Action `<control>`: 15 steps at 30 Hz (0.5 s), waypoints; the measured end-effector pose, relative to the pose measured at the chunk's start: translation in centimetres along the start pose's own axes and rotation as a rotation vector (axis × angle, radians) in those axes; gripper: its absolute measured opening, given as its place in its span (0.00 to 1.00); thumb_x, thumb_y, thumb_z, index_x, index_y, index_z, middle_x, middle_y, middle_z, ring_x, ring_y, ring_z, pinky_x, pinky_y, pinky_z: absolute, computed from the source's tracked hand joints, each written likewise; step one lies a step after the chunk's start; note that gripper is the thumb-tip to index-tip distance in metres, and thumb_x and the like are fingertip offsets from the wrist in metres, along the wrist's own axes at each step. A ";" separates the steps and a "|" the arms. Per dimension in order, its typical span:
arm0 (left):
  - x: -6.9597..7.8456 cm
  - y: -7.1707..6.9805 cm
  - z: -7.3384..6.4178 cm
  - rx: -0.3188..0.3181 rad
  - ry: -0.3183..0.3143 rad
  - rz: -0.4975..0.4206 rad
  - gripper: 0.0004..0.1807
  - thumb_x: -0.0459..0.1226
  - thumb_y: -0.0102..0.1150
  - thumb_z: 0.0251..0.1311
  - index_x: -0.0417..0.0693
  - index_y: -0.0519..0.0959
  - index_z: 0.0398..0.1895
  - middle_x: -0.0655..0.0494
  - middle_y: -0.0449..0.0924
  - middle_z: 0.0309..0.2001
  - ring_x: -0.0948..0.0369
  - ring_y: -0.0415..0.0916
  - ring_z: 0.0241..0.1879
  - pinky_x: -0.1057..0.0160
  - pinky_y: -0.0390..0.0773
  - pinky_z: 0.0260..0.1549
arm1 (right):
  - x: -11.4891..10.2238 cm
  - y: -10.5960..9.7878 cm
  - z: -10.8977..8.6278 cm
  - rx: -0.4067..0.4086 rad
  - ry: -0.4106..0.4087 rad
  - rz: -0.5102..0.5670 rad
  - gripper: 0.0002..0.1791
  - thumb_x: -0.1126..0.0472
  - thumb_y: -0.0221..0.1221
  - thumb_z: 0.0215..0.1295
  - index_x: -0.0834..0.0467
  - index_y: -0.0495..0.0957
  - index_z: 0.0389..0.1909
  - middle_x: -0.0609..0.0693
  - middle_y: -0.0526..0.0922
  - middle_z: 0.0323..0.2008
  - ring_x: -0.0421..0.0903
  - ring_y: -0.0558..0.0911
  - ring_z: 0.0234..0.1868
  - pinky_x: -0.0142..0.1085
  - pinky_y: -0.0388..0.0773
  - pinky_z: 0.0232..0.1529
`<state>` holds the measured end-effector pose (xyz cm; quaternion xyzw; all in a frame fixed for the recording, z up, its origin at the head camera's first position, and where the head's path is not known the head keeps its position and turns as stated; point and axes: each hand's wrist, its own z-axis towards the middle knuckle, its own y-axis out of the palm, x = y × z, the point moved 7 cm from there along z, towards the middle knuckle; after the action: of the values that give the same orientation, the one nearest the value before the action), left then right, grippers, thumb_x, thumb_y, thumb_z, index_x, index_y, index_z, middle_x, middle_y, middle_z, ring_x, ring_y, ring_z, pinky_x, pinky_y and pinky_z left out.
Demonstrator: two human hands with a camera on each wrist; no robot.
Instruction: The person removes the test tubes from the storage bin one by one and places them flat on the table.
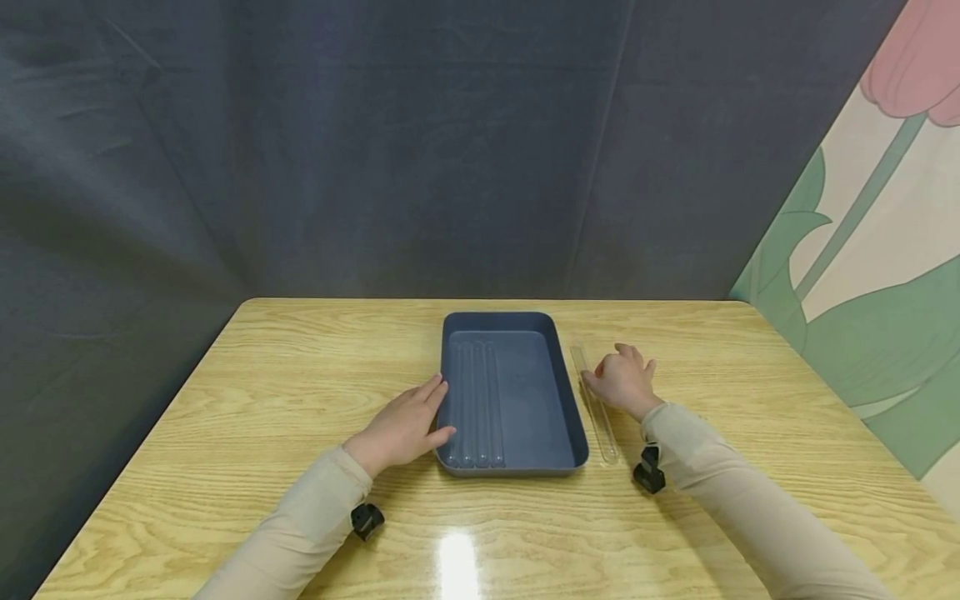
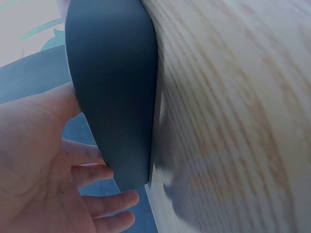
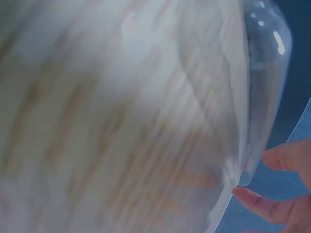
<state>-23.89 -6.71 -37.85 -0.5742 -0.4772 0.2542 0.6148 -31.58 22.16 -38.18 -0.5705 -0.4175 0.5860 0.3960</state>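
Observation:
A dark blue rectangular tray (image 1: 536,400) lies on the table, long side running away from me. Several clear glass test tubes (image 1: 482,408) rest side by side along its left half, rounded ends nearest me. My left hand (image 1: 401,425) touches the tray's left wall (image 2: 112,87) with its fingers extended, thumb over the rim. Right of the tray is another clear test tube (image 1: 603,429), rounded end towards me. My right hand (image 1: 622,383) pinches this tube between thumb and index finger; in the right wrist view the fingertips sit around its far part.
The wooden table (image 1: 315,358) extends around the tray on every side. A dark curtain (image 1: 420,167) hangs behind and to the left. On the right is a wall with a painted tulip (image 1: 862,208). A black wrist camera (image 1: 367,521) is on the left wrist.

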 end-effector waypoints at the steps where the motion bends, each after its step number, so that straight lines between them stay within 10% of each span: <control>1: 0.0 0.0 0.0 0.000 0.000 0.002 0.37 0.48 0.49 0.66 0.34 0.54 0.70 0.40 0.48 0.73 0.46 0.53 0.71 0.49 0.57 0.69 | 0.0 0.0 0.0 0.000 0.001 0.001 0.21 0.53 0.54 0.64 0.68 0.81 0.26 0.76 0.58 0.64 0.74 0.53 0.66 0.75 0.40 0.61; 15: 0.0 0.0 0.0 0.000 0.002 0.008 0.37 0.48 0.49 0.66 0.34 0.54 0.70 0.40 0.48 0.73 0.46 0.52 0.71 0.49 0.57 0.69 | -0.3 -0.5 -0.2 0.007 -0.014 0.011 0.21 0.53 0.54 0.64 0.71 0.79 0.38 0.76 0.57 0.64 0.74 0.55 0.66 0.75 0.40 0.61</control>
<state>-23.91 -6.71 -37.87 -0.5764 -0.4743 0.2557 0.6143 -31.39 22.02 -37.58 -0.5671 -0.4151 0.5937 0.3920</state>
